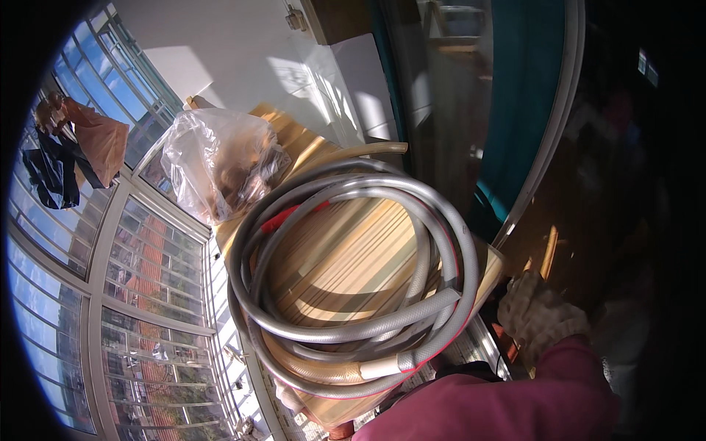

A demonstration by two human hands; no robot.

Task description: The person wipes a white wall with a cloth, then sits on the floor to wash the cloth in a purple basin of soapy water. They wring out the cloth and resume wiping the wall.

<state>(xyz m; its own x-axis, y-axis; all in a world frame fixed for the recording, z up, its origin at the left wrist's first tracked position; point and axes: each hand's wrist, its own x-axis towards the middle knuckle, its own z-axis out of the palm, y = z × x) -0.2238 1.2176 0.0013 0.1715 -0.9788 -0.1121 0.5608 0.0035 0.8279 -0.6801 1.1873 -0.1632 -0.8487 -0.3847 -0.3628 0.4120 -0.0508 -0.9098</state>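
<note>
A thick grey hose (468, 253) with a red stripe lies coiled in several loops on a slatted wooden tabletop (346, 253). A cut end of it rests on the near right loops. Near the front, a beige sleeve (379, 368) sits against a grey length. My right hand (540, 316), in a pale glove, is low beside the table's right corner, smeared by motion. Next to its fingers rises a thin wooden stick (549, 252); whether I grip it I cannot tell. My left hand does not clearly show; a small pale shape (288, 397) under the near left loops is too hidden to name.
A clear plastic bag (220, 158) with brownish contents stands at the table's far left. Barred windows (154, 264) run along the left, with cloths (95, 136) hanging there. A teal-framed glass door (518, 110) stands behind on the right; a white wall (243, 44) is at the back.
</note>
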